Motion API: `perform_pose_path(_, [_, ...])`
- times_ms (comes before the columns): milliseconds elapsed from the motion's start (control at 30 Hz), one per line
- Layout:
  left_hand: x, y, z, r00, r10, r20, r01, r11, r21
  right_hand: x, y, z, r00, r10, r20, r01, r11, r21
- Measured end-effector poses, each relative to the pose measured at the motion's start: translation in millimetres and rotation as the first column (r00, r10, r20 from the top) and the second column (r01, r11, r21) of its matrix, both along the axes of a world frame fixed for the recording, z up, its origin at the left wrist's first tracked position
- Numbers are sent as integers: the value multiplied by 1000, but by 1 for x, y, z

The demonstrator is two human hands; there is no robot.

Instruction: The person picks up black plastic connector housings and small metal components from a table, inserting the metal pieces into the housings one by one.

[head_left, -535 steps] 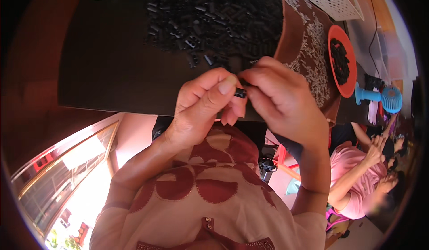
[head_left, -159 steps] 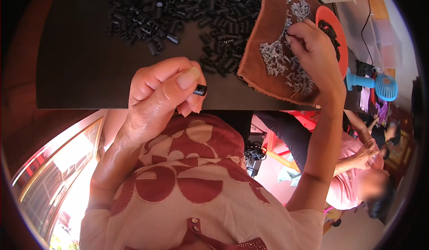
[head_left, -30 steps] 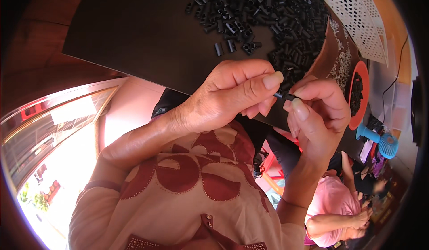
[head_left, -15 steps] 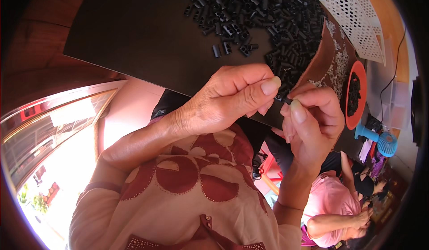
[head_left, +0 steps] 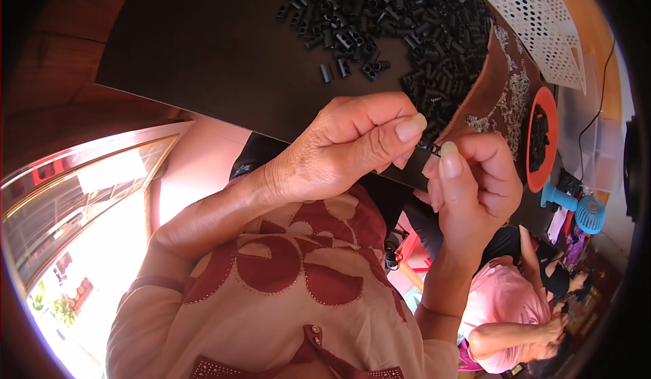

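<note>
Above my lap, in front of the table edge, my two hands are brought close together. My left hand (head_left: 363, 145) is closed in a pinch, thumb over curled forefinger; what sits inside it is hidden. My right hand (head_left: 478, 179) pinches a small black piece (head_left: 435, 150) between thumb and forefinger. That piece bridges the narrow gap to the left fingertips, and its exact shape is too small to tell. Just beyond the hands spreads a large heap of short black tubes (head_left: 386, 20) on the dark table (head_left: 203, 47), with a few tubes lying apart at its near side.
Right of the heap, a brown cloth (head_left: 480, 94) carries many tiny silvery parts (head_left: 513, 91). Past it stand an orange-red bowl (head_left: 553, 135) holding black pieces, a white perforated basket (head_left: 536, 30) and a small blue fan (head_left: 590, 214). A person in pink (head_left: 502, 297) sits at lower right.
My right thumb and fingertips have shifted slightly against the small black piece, showing a bit more of it. My left hand has hardly moved. The view has tilted a little.
</note>
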State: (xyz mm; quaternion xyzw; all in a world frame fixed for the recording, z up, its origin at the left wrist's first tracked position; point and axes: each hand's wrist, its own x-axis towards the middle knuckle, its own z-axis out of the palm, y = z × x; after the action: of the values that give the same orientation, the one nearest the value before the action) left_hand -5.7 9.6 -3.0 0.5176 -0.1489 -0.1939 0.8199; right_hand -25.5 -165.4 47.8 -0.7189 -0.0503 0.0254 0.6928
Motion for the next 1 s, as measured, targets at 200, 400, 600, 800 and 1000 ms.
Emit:
perform_pose_path(200, [-1, 1, 0, 1000, -16, 4, 16, 999, 32, -4, 4, 0, 998, -27, 56, 29, 999, -35])
perform_pose_path(400, [-2, 0, -3, 1000, -8, 24, 7, 999, 40, -9, 9, -6, 997, -51, 61, 50, 999, 16])
perform_pose_path(600, [-2, 0, -4, 998, 1, 58, -3, 1000, 25, -12, 14, -13, 987, -90, 132, 99, 993, -60])
perform_pose_path(800, [-1, 0, -4, 994, 16, 106, -19, 1000, 22, -13, 18, -14, 967, -82, 241, 129, 974, -189])
perform_pose_path(1000, [-2, 1, -3, 999, -12, 30, 11, 1000, 24, -11, 14, -8, 979, -36, 202, 88, 962, -257])
